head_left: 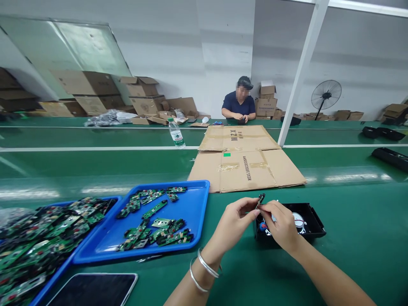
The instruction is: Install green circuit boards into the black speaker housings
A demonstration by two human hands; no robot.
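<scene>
My left hand [236, 221] pinches a small circuit board [260, 201] between thumb and fingers, with the board tilted upward. Close against it is my right hand [282, 223], its fingertips pressed together at the board's lower end; what they grip there is too small to make out. Beneath and behind my right hand lies an open black plastic housing [314, 221]. A round white part [298, 221] and a blue part [263, 226] show inside the housing, partly covered by my hand.
A blue tray [204, 212] of loose circuit boards stands left, beside another heaped blue tray [72, 261]. Tweezers [149, 258] and a tablet [94, 291] lie in front. Flattened cardboard [210, 170] and a water bottle [176, 134] are beyond. A co-worker [237, 104] sits opposite.
</scene>
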